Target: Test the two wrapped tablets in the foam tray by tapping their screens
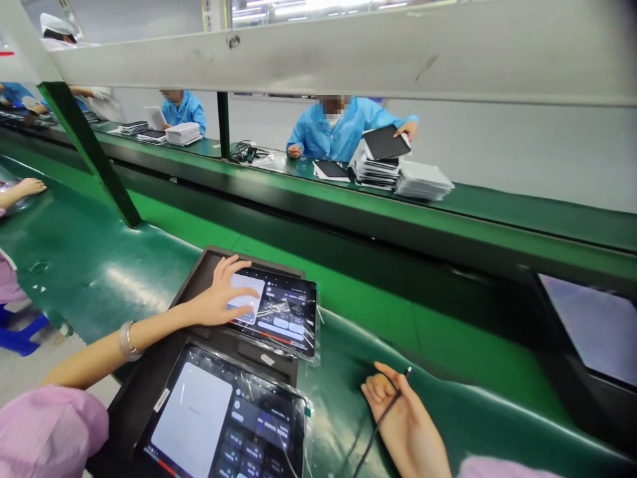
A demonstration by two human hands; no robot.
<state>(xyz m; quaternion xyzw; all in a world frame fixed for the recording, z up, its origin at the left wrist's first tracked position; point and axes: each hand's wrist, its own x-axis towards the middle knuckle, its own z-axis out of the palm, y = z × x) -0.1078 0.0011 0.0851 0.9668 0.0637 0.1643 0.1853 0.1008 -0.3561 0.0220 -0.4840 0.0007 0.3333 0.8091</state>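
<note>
Two lit tablets in clear plastic wrap rest on a dark tray on the green bench. My left hand lies on the far tablet with its fingers spread, touching the pale panel at the left of the screen. The near tablet lies untouched below it. To the right, my right hand rests on the green mat, fingers curled around a thin black cable whose plug tip sticks out past the fingers.
A green conveyor belt runs past the bench. Across it, people in blue coats handle stacks of tablets. A green post slants up at left. Another screen sits at far right. A neighbour's hand shows at left.
</note>
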